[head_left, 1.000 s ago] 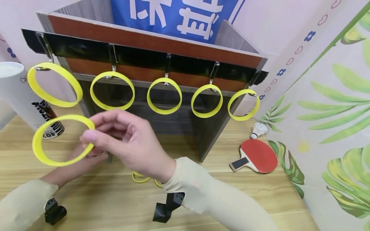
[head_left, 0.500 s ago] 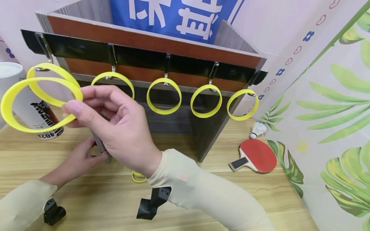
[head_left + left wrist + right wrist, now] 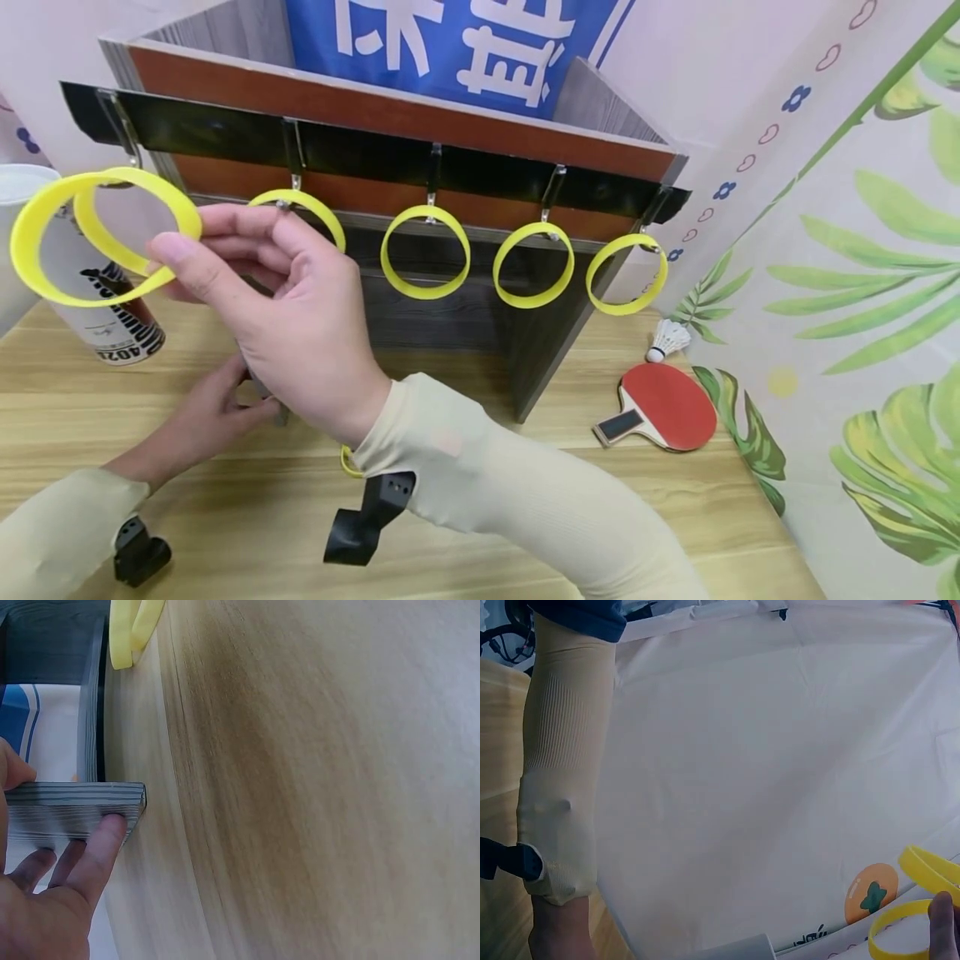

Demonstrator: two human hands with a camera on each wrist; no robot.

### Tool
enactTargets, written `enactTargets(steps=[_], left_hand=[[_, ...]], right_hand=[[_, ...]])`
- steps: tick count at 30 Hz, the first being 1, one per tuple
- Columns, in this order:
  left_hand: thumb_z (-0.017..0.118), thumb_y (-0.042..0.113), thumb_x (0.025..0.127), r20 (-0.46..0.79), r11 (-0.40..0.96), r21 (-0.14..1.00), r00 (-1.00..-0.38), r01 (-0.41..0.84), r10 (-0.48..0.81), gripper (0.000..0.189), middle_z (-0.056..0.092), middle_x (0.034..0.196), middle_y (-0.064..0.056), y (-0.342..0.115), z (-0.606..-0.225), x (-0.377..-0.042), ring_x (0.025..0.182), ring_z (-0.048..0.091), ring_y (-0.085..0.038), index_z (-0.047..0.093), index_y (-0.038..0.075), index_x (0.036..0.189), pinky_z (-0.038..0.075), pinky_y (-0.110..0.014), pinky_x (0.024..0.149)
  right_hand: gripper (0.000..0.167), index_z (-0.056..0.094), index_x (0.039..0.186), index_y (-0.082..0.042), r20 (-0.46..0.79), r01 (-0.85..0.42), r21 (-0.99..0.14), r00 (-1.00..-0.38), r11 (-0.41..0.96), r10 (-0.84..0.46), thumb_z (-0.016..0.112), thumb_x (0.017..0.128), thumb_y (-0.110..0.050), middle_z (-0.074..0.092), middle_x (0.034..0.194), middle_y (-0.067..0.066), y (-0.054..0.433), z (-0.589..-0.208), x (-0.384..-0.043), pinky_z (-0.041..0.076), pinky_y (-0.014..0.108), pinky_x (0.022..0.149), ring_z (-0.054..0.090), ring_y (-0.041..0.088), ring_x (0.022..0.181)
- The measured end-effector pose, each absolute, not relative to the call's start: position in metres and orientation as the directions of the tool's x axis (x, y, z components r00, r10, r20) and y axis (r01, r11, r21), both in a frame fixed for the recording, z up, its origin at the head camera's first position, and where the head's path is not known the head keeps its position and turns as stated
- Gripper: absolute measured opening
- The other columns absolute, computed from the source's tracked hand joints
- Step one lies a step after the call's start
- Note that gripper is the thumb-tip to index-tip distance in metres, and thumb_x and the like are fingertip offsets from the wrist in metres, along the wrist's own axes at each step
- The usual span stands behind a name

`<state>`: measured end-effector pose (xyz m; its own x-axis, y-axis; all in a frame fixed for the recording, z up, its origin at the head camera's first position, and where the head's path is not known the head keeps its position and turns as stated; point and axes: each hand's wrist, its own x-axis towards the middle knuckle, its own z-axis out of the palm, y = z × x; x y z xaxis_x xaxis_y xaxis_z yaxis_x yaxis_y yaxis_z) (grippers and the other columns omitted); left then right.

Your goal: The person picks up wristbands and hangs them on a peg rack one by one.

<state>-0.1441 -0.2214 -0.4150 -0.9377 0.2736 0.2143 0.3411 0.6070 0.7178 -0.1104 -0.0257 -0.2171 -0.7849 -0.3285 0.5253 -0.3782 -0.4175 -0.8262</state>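
Near the leftmost hook (image 3: 125,127), the right hand (image 3: 292,308) pinches a yellow ring (image 3: 27,242), apparently aligning it, with threading over the tip likely needed next, while the left hand (image 3: 206,410) grips a grey panel (image 3: 75,795).

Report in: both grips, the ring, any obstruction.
Right grip pinching yellow ring. Left grip holding grey side panel. Yellow ring raised near leftmost hook. Possible obstruction: hanging ring there, overlapped in head view.
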Motion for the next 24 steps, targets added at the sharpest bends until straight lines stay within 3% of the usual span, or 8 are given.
enactTargets(steps=[13,18,20,24], left_hand=[[0.074,0.002,0.094,0.246,0.576,0.73,-0.927,0.369,0.282,0.047,0.065,0.124,-0.017,-0.222,-0.415,-0.146,0.1,0.049,0.012,0.052,0.005,0.135,0.047,-0.012,0.08],[0.076,-0.003,0.09,0.312,0.565,0.711,-0.908,0.419,0.28,0.046,0.063,0.119,0.001,-0.221,-0.419,-0.148,0.101,0.05,0.012,0.055,0.004,0.13,0.046,-0.011,0.081],[0.076,-0.006,0.089,0.336,0.555,0.707,-0.898,0.439,0.283,0.048,0.063,0.12,0.0,-0.222,-0.421,-0.149,0.102,0.05,0.013,0.055,0.003,0.131,0.045,-0.009,0.081],[0.075,-0.01,0.087,0.359,0.545,0.703,-0.89,0.456,0.281,0.053,0.065,0.123,-0.018,-0.222,-0.423,-0.149,0.103,0.047,0.017,0.054,0.0,0.134,0.047,-0.01,0.078]], right_hand=[[0.026,0.061,0.124,0.009,0.424,-0.33,-0.897,-0.83,-0.294,-0.363,0.066,0.099,0.001,0.069,0.111,0.027,-0.023,-0.22,-0.114,0.061,0.023,0.088,0.064,-0.011,0.077],[0.026,0.062,0.124,0.004,0.402,-0.348,-0.915,-0.815,-0.204,-0.416,0.067,0.1,-0.004,0.071,0.114,0.022,-0.019,-0.226,-0.116,0.059,0.019,0.09,0.063,-0.014,0.08],[0.025,0.063,0.124,0.003,0.401,-0.36,-0.916,-0.806,-0.177,-0.435,0.067,0.1,-0.005,0.072,0.115,0.022,-0.017,-0.229,-0.117,0.059,0.019,0.09,0.065,-0.012,0.083],[0.026,0.064,0.125,0.004,0.409,-0.386,-0.91,-0.784,-0.149,-0.467,0.068,0.1,-0.004,0.074,0.118,0.024,-0.012,-0.232,-0.122,0.058,0.019,0.093,0.07,-0.003,0.09]])
